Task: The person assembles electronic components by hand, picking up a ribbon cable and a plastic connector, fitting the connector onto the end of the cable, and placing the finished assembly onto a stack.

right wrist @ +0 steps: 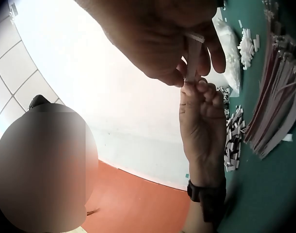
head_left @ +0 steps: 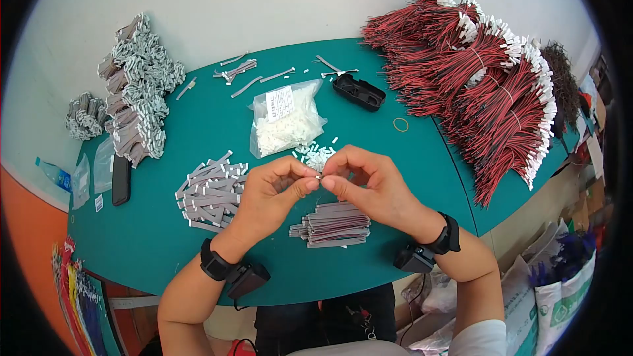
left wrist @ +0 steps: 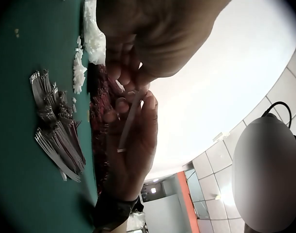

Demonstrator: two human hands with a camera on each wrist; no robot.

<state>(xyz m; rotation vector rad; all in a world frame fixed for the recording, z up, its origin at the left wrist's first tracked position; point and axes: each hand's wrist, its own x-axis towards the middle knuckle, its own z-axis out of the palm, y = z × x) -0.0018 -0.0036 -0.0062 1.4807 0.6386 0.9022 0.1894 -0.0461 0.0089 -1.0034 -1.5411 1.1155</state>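
My left hand (head_left: 267, 194) and right hand (head_left: 379, 191) meet fingertip to fingertip above the green table (head_left: 422, 250). Between them is a short, flat grey ribbon cable (left wrist: 131, 121), its free end lying across the right palm in the left wrist view. The right thumb and fingers pinch this cable near its far end. At that end the left thumb and forefinger pinch a small white piece (head_left: 319, 176), mostly covered by fingertips. Loose white connector housings (head_left: 315, 157) lie just beyond the hands. Nearer me is a stack of grey ribbon cables (head_left: 336, 224).
Ribbon cables with white ends (head_left: 211, 191) are heaped left of the hands. Beyond stand a clear bag of white housings (head_left: 287, 128) and a black tray (head_left: 359, 92). Bundled red-black wires (head_left: 475, 86) fill the right; grey cable bundles (head_left: 138, 92) and a phone (head_left: 121, 180) lie left.
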